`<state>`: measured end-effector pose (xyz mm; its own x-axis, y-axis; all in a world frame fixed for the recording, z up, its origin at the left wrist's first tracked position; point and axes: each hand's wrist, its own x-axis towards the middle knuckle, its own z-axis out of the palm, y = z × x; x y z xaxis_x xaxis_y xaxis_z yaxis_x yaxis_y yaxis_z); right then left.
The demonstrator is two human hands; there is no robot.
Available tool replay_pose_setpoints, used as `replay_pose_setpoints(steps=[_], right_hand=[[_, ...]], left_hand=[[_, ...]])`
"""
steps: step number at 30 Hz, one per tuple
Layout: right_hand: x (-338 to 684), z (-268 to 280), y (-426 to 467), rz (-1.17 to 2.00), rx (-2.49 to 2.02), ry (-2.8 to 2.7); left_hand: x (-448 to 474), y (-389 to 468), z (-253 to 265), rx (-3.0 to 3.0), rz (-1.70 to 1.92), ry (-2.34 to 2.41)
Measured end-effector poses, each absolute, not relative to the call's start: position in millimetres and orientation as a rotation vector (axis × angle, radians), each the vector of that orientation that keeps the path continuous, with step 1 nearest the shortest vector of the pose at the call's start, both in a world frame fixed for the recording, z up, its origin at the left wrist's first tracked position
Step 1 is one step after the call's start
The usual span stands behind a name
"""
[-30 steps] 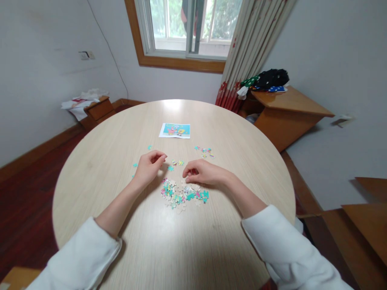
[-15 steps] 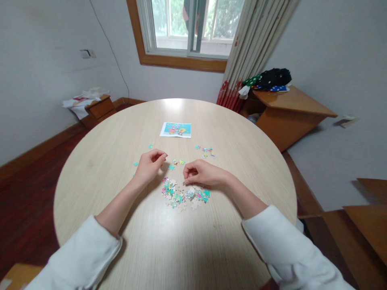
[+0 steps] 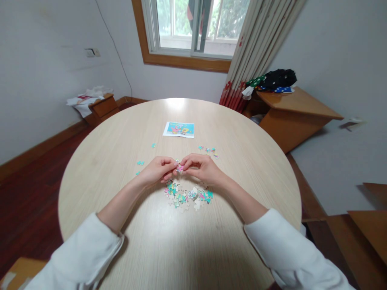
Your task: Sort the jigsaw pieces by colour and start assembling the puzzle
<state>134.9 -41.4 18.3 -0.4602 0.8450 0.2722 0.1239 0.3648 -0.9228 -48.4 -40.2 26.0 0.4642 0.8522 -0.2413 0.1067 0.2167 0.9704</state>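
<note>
Over the middle of the round table, my left hand [image 3: 160, 170] and my right hand [image 3: 203, 168] meet with their fingertips almost together. A small pink jigsaw puzzle piece [image 3: 180, 168] is pinched between them, both hands' fingers closed on it. Just below my hands lies a loose pile of jigsaw pieces [image 3: 181, 198], some teal, pink or yellow, others showing a pale side. A few pieces partly show behind my fingers. To the left of my left hand are separate teal pieces [image 3: 140, 163], and a small group of coloured pieces [image 3: 208, 150] lies beyond my right hand.
A picture card [image 3: 180, 129] with cartoon figures lies toward the far side of the round table [image 3: 121, 137]. A wooden cabinet [image 3: 302, 105] bearing clothes [image 3: 279, 79] stands at the right. A small wooden stand [image 3: 104, 106] is at the back left.
My hands have come together from apart, my right hand rising from the pile. A pink piece now shows between the fingertips. The view has shifted slightly.
</note>
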Motion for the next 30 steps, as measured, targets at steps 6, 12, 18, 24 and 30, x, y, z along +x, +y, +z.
replay_pose_setpoints(steps=[6, 12, 18, 24, 30], right_hand=[[134.5, 18.1, -41.1, 1.146, -0.850, -1.830], [131.9, 18.4, -41.3, 1.330, -0.904, -1.693], [133.4, 20.8, -39.1, 1.363, -1.020, -1.712], [172.1, 15.5, -19.6, 1.125, -1.216, -1.822], [201.2, 17.6, -11.9, 1.109, -1.378, -1.990]], left_hand=[[-47.3, -40.4, 27.7, 1.262, 0.640, 1.001], [-47.6, -40.3, 27.2, 1.320, 0.665, 1.002], [-48.5, -38.6, 23.6, 1.310, 0.641, 0.966], [-46.9, -38.8, 25.0, 1.195, 0.691, 0.981], [-47.2, -39.1, 25.0, 1.163, 0.684, 0.969]])
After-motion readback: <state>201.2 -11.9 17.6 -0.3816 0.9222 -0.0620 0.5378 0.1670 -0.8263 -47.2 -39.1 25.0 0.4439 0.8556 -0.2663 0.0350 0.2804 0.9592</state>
